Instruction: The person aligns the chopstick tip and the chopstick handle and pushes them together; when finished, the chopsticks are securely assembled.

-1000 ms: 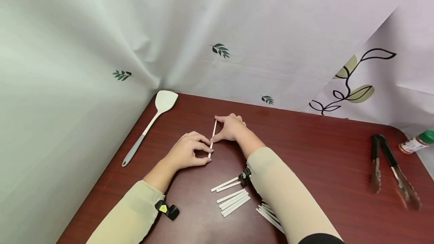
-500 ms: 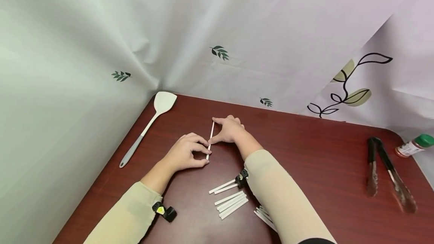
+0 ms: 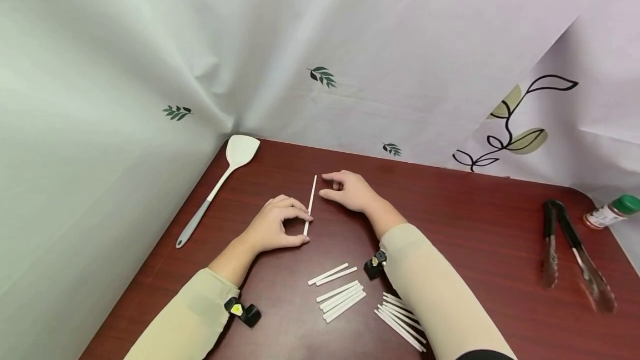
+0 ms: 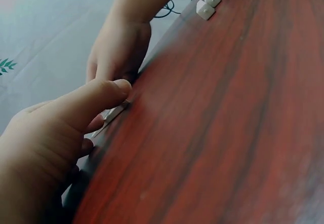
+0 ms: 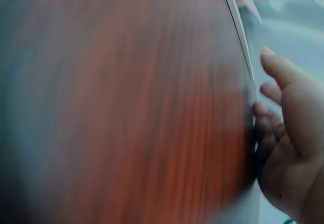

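Note:
A thin white line of stick (image 3: 312,193) lies on the dark red table (image 3: 450,226), pointing away from me. My left hand (image 3: 274,225) pinches its near part lengthwise, thumb at the near end and fingertips farther up. Those fingertips cover the middle, so I cannot tell whether it is one stick or two end to end. Just right of the far part is my right hand (image 3: 352,190), fingers loosely bent, touching nothing. In the right wrist view, a gap separates the right hand (image 5: 293,112) from the stick (image 5: 238,21).
Loose white sticks lie nearer me: a pair (image 3: 332,275), a small group (image 3: 342,301) and another bunch (image 3: 400,321) beside the right sleeve. A spatula (image 3: 220,185) lies along the left edge. Tongs (image 3: 575,249) and a green-capped bottle (image 3: 610,213) are at the right. Curtains stand behind.
My right hand has let go of the stick's far part and drawn back to the right, uncovering more of the loose sticks. The left hand keeps its pinch in place.

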